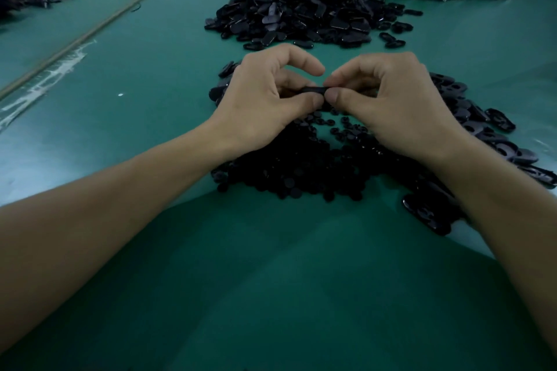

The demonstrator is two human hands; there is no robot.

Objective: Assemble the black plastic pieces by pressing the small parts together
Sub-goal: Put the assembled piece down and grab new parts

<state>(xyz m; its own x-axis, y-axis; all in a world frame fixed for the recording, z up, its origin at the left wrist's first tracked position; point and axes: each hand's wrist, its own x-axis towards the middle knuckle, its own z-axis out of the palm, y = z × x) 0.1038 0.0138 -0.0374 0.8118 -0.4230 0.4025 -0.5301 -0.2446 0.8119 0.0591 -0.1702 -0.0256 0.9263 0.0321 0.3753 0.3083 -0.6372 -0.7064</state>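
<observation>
Pinching the black piece (313,90) from both ends with left hand (265,99) and right hand (388,102) over the heap of small parts (289,169), risking a crooked, half-seated join through uneven pressure.

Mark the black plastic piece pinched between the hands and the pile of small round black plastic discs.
black plastic piece (313,89): head view, its exposed middle.
pile of small round black plastic discs (289,172): head view, the pile's centre.

Left hand (259,99), right hand (388,102) meet, fingers (301,62) pinching.
</observation>
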